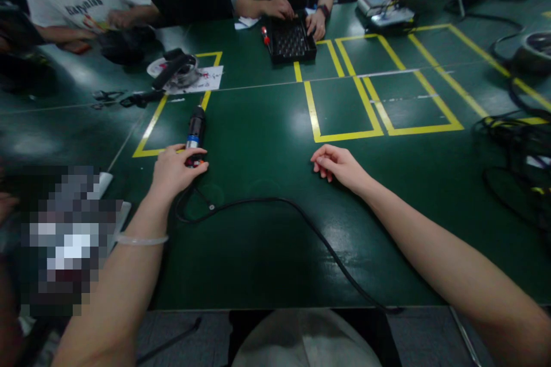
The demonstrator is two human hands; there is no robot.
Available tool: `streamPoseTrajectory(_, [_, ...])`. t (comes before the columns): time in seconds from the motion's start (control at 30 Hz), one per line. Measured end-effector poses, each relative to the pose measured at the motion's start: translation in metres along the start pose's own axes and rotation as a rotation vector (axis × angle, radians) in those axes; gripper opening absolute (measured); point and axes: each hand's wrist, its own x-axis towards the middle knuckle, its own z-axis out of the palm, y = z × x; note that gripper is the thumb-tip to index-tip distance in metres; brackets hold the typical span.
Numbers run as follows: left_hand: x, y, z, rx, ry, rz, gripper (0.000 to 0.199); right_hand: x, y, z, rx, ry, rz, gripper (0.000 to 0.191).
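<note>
My left hand point(174, 171) lies on the green table point(258, 143), fingers curled over the near end of the tool point(195, 133), which lies flat and points away from me across a yellow tape line point(148, 129). Its black cable point(275, 202) loops beside my wrist and runs to the near table edge. My right hand point(338, 165) rests on bare table, well apart from the tool, fingers loosely curled, holding nothing. Opposite, another person's hands touch a black tray point(291, 43).

Both forearms are bare — no sleeves; a thin clear bracelet point(141, 239) rings the left wrist.
</note>
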Motion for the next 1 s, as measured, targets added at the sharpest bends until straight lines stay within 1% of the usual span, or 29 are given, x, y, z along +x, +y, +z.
streamPoseTrajectory(0.07, [0.012, -0.023, -0.001, 0.013, -0.01, -0.111, 0.05, 0.0, 0.0, 0.0, 0.002, -0.007, -0.004, 0.01])
streamPoseTrajectory(0.13, [0.024, -0.045, -0.003, 0.04, -0.056, -0.213, 0.054, -0.001, 0.0, 0.0, 0.001, -0.01, -0.006, 0.01])
streamPoseTrajectory(0.23, [0.039, -0.071, -0.004, 0.052, -0.101, -0.308, 0.058, -0.001, -0.001, 0.0, -0.004, -0.007, -0.005, 0.011])
streamPoseTrajectory(0.33, [0.049, -0.087, -0.004, 0.044, -0.111, -0.368, 0.064, -0.002, -0.001, 0.0, 0.003, -0.005, -0.001, 0.012])
streamPoseTrajectory(0.4, [0.051, -0.092, -0.002, 0.044, -0.104, -0.393, 0.066, -0.002, 0.0, 0.0, 0.009, -0.006, -0.004, 0.012])
streamPoseTrajectory(0.5, [0.049, -0.09, 0.0, 0.052, -0.087, -0.405, 0.066, -0.002, 0.0, 0.0, 0.01, -0.005, -0.009, 0.012])
streamPoseTrajectory(0.63, [0.04, -0.081, 0.0, 0.068, -0.072, -0.38, 0.069, -0.003, -0.002, 0.002, 0.008, -0.003, 0.001, 0.011])
streamPoseTrajectory(0.7, [0.035, -0.076, -0.002, 0.073, -0.072, -0.375, 0.075, -0.003, -0.003, 0.002, 0.011, -0.002, 0.004, 0.01])
streamPoseTrajectory(0.8, [0.032, -0.069, -0.009, 0.082, -0.073, -0.399, 0.09, -0.003, -0.002, 0.002, 0.01, 0.003, 0.0, 0.01])
streamPoseTrajectory(0.83, [0.032, -0.067, -0.011, 0.085, -0.071, -0.406, 0.092, -0.003, -0.001, 0.002, 0.009, 0.003, -0.003, 0.011])
streamPoseTrajectory(1.0, [0.027, -0.049, -0.023, 0.113, -0.061, -0.393, 0.079, -0.003, 0.0, 0.003, -0.008, -0.007, -0.012, 0.011])
